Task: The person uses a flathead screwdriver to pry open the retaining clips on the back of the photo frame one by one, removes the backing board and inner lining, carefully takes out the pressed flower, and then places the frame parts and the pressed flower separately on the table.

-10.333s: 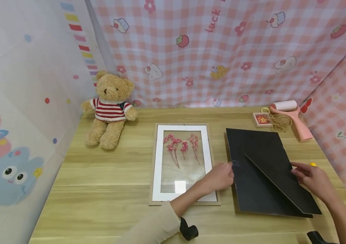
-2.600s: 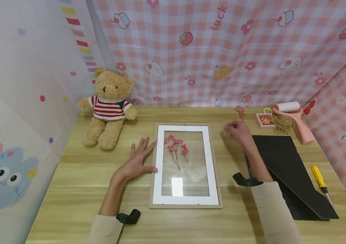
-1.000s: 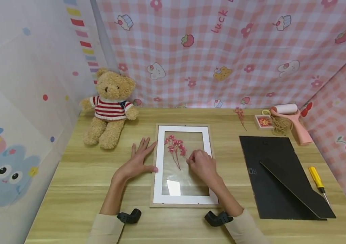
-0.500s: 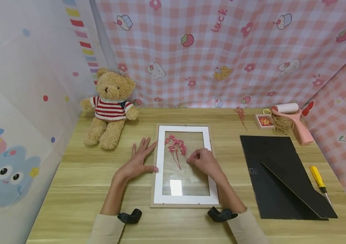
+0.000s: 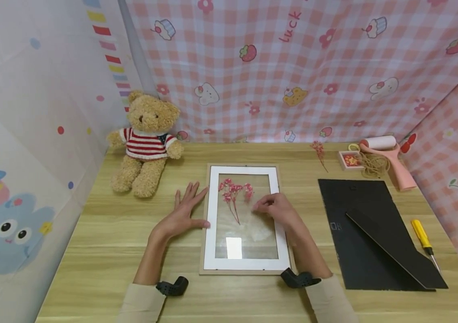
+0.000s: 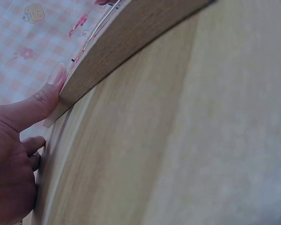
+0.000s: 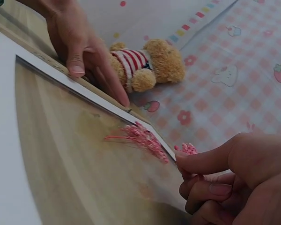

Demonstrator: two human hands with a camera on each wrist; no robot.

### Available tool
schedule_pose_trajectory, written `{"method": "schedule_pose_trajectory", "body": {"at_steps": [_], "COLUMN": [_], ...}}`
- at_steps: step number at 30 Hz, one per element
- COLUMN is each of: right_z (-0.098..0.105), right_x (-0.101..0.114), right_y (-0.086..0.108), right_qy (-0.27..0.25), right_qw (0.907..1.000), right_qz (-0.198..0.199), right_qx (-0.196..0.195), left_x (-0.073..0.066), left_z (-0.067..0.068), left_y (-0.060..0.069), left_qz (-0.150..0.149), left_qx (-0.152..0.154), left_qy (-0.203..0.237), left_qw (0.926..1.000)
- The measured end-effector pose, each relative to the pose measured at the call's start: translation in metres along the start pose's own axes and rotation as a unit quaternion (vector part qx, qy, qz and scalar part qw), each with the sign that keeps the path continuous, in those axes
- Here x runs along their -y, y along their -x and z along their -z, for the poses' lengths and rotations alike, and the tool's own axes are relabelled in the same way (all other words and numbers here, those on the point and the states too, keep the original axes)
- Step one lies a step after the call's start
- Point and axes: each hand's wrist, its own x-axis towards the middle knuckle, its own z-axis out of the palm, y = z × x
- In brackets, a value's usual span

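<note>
A picture frame (image 5: 245,266) with a white mat and a glass pane lies in the middle of the table. Pink dried flowers (image 5: 231,190) rest on the pane's upper left. Over the glass my right hand (image 5: 277,211) pinches the stem of a small pink dried flower sprig (image 5: 248,192), just right of that cluster. In the right wrist view its pink head (image 7: 187,148) peeks out behind my fingers. My left hand (image 5: 180,215) lies with spread fingers at the frame's left side. Its thumb (image 6: 37,105) touches the wooden edge in the left wrist view.
Another pink sprig (image 5: 320,156) lies at the back. A black backing board (image 5: 354,260), with its stand leg raised, and a yellow screwdriver (image 5: 420,233) are right. Behind them sit twine (image 5: 374,165), a small box (image 5: 350,160) and a lint roller (image 5: 394,166). A teddy bear (image 5: 146,143) sits left.
The backing board has shifted right, uncovering the screwdriver. One sprig went from the glass to the table's back. My right hand returned, pinched the small sprig and moved it right. The left hand stays.
</note>
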Motion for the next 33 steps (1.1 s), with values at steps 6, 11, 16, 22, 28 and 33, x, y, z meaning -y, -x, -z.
{"method": "schedule_pose_trajectory", "body": {"at_steps": [6, 11, 16, 22, 28, 33], "right_z": [0.026, 0.054, 0.078, 0.114, 0.155, 0.181], "right_x": [-0.003, -0.006, -0.009, -0.014, -0.018, -0.019], "right_y": [-0.005, -0.006, -0.008, -0.019, -0.034, -0.045], "right_qy": [-0.041, -0.051, -0.021, 0.024, 0.041, 0.064], "right_qw": [0.9989, 0.9982, 0.9992, 0.9989, 0.999, 0.9979], "right_qz": [0.023, 0.025, 0.019, 0.021, 0.009, -0.008], "right_qx": [-0.007, -0.018, -0.027, -0.034, -0.013, 0.004], "left_x": [-0.003, -0.003, -0.011, -0.021, -0.023, -0.023], "left_z": [0.0, 0.0, 0.002, 0.004, 0.004, 0.004], "left_y": [0.001, 0.0, 0.003, 0.005, 0.005, 0.006], "left_qz": [0.005, 0.0, -0.007, -0.005, 0.011, 0.013], "left_qx": [-0.001, -0.003, -0.004, -0.002, 0.005, 0.004], "left_qy": [0.001, -0.01, -0.016, -0.016, -0.025, -0.029], "left_qw": [1.0, 0.9999, 0.9998, 0.9999, 0.9996, 0.9995]}}
